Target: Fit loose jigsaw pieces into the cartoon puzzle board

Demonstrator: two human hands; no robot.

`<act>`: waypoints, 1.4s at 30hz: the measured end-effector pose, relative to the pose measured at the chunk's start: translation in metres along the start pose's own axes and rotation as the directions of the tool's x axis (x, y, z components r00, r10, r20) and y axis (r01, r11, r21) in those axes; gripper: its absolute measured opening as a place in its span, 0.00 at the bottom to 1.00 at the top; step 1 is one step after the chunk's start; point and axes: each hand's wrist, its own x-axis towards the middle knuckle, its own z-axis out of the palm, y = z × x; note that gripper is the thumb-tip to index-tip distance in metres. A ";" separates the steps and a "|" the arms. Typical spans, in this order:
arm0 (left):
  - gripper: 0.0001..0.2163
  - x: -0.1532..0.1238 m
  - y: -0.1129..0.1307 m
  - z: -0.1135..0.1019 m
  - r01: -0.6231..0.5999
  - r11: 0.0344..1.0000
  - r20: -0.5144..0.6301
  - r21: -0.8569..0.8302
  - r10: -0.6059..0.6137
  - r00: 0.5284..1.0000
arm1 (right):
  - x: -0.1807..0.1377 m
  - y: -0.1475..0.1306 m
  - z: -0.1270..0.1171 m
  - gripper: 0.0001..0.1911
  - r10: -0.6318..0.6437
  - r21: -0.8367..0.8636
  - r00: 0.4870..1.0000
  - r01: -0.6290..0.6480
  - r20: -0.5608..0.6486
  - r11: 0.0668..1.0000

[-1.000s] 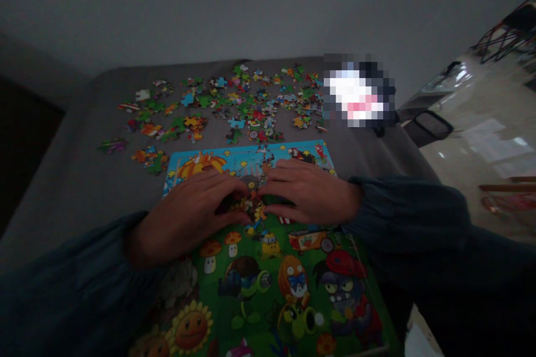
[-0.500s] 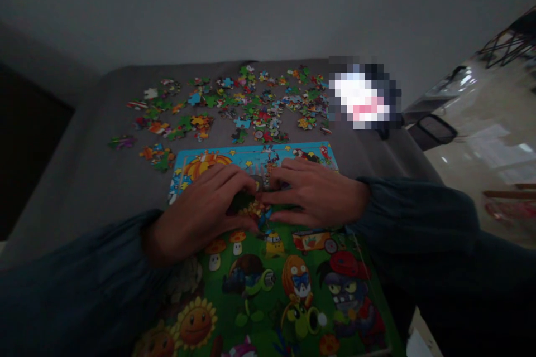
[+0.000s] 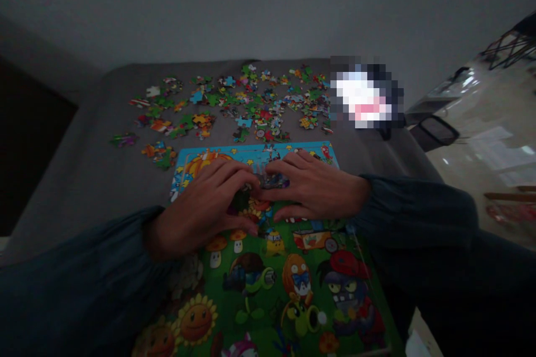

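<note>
A printed jigsaw puzzle board (image 3: 276,284) lies in front of me, green with cartoon plants and characters and a blue strip along its far edge. Over its upper part, my left hand (image 3: 201,201) has bent fingers, with the thumb held away from them. My right hand (image 3: 314,187) comes in from the other side, fingers curled and spread, its fingertips near those of the left. Both hands touch the board around a small sunflower picture (image 3: 262,203). Whether a loose piece sits under the fingertips cannot be seen.
Many loose jigsaw pieces (image 3: 245,97) are scattered on the grey-covered table (image 3: 84,178) beyond the board. A pixelated bright object (image 3: 364,95) stands at the table's right back. A wall (image 3: 234,5) rises behind. A dark-framed item (image 3: 438,131) is beside the table.
The fingers of both hands have shifted slightly away from me. More of the sunflower picture shows between them, and my right thumb has moved up a little.
</note>
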 end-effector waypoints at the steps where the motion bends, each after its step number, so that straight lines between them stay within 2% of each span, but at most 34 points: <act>1: 0.28 0.000 -0.001 0.000 0.003 1.000 -0.003 0.007 -0.003 1.000 | 0.000 0.000 -0.001 0.26 -0.005 -0.011 1.000 0.005 -0.004 1.000; 9: 0.28 0.000 -0.008 -0.001 0.005 1.000 0.015 0.001 -0.005 1.000 | 0.001 -0.009 0.002 0.28 0.012 -0.027 1.000 -0.012 -0.017 1.000; 13: 0.29 0.000 -0.008 -0.005 0.013 1.000 0.031 -0.006 -0.013 0.999 | -0.004 0.002 -0.010 0.26 0.023 0.079 0.998 -0.018 -0.066 0.997; 16: 0.31 -0.001 -0.007 -0.006 0.037 0.999 0.049 0.007 -0.037 0.998 | -0.012 0.017 -0.024 0.20 0.068 0.187 0.995 -0.054 -0.071 0.981; 19: 0.32 -0.002 -0.009 -0.007 0.026 0.999 0.061 0.019 -0.027 0.998 | -0.018 0.029 -0.032 0.20 0.100 0.238 0.995 -0.094 -0.011 0.967; 22: 0.31 -0.002 -0.009 -0.006 0.010 0.999 0.053 0.034 -0.012 0.999 | -0.021 0.033 -0.031 0.23 0.114 0.265 0.988 -0.139 0.107 0.954; 25: 0.31 0.000 -0.007 -0.004 -0.012 0.999 0.014 0.049 0.012 1.000 | -0.019 0.032 -0.028 0.19 0.097 0.334 0.977 -0.158 0.192 0.929; 31: 0.31 0.003 -0.006 -0.004 -0.077 0.994 -0.028 0.075 0.079 0.996 | -0.012 0.024 -0.021 0.10 0.045 0.477 0.983 -0.125 0.176 0.870; 34: 0.31 0.002 -0.012 -0.009 -0.083 0.993 -0.002 0.080 0.083 0.997 | -0.009 0.021 -0.019 0.08 0.018 0.511 0.989 -0.093 0.150 0.854; 36: 0.30 0.001 -0.016 -0.012 -0.090 0.994 0.036 0.067 0.088 0.995 | -0.008 0.019 -0.018 0.10 0.015 0.529 0.991 -0.085 0.136 0.844; 39: 0.29 0.001 -0.021 -0.016 -0.070 0.997 0.087 0.039 0.067 0.994 | -0.008 0.018 -0.015 0.19 0.027 0.529 0.995 -0.076 0.100 0.845; 42: 0.28 0.001 -0.022 -0.017 -0.040 0.998 0.091 0.054 0.035 0.995 | -0.009 0.019 -0.010 0.25 0.080 0.469 0.996 -0.092 0.046 0.878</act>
